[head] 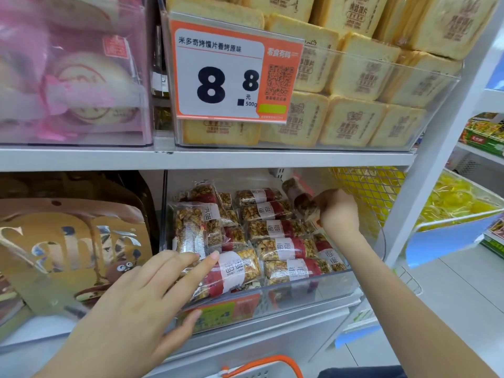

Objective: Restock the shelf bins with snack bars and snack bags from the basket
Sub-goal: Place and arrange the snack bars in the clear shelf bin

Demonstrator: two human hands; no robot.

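A clear shelf bin (313, 298) on the lower shelf holds several nut snack bars (275, 230) in clear wrappers with red and white bands. My right hand (336, 211) is inside the bin at its back right, shut on one snack bar (298, 197) that tilts upward. My left hand (141, 301) rests with spread fingers on the bin's front left; its fingertips touch an upright bar (191, 230) and a bar lying at the front (231, 271). The basket's orange handle (272, 362) shows at the bottom edge.
Brown snack bags (68, 246) fill the bin to the left. Above, a bin of toast-slice packs (354, 85) carries an 8.8 price tag (226, 75); pink pastry packs (68, 77) sit at upper left. A yellow mesh rack (368, 186) and a white upright (425, 186) stand to the right.
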